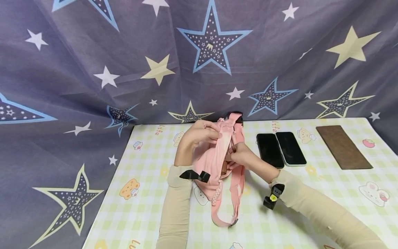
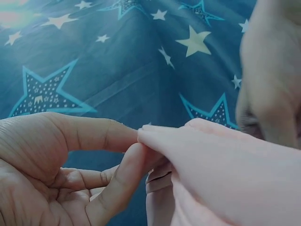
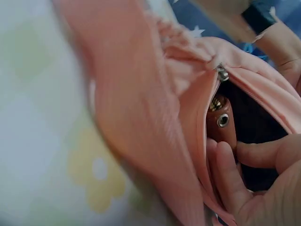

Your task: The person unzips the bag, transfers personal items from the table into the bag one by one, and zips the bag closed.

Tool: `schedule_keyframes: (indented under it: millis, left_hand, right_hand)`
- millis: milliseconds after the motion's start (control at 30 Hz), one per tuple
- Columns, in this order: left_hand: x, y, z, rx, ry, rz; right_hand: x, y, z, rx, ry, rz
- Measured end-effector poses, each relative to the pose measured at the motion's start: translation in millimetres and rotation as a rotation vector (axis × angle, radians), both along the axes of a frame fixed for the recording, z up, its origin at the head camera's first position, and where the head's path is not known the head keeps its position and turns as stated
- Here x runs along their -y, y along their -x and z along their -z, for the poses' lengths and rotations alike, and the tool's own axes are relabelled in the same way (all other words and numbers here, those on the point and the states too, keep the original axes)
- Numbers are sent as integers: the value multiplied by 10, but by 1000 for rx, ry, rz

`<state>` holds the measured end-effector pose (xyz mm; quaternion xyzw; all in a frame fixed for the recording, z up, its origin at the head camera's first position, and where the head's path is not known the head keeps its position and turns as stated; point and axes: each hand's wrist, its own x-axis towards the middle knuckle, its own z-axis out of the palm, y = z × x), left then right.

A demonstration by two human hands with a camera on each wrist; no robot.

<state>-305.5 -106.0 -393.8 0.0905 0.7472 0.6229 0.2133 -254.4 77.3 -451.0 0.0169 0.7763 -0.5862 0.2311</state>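
A pink zippered waist bag point(image 1: 206, 160) stands on the table, its zip open. My left hand point(image 1: 201, 133) pinches the fabric edge of the bag's opening between thumb and index finger, as the left wrist view also shows. Inside the opening, my right hand point(image 1: 242, 154) pinches a brown leather-like item point(image 3: 223, 131) with a metal eyelet and something gold-coloured at its top. Its lower part is hidden by the fingers and the bag. Below the bag hangs its pink strap point(image 1: 235, 195), lying on the table in a loop.
Two dark-screened phones point(image 1: 269, 150) lie side by side to the right of the bag. Farther right is a flat brown rectangular piece point(image 1: 344, 147). A checked cloth point(image 1: 143, 211) covers the table, and a star-patterned curtain point(image 1: 124, 41) hangs behind it.
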Motion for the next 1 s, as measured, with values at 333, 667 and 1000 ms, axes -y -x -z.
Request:
schedule_keyframes:
  millis: [333,667,1000]
  left_hand:
    - [77,48,60,25,14,-31]
    - [36,99,115,31,83,-3]
    - [-15,103,162,64,114,0]
  right_hand:
    - [-29,-26,113,-85,-107,-76]
    - [-85,-35,80,-33,-91,-75]
    - [-144,-50,68,-13,-33,-110]
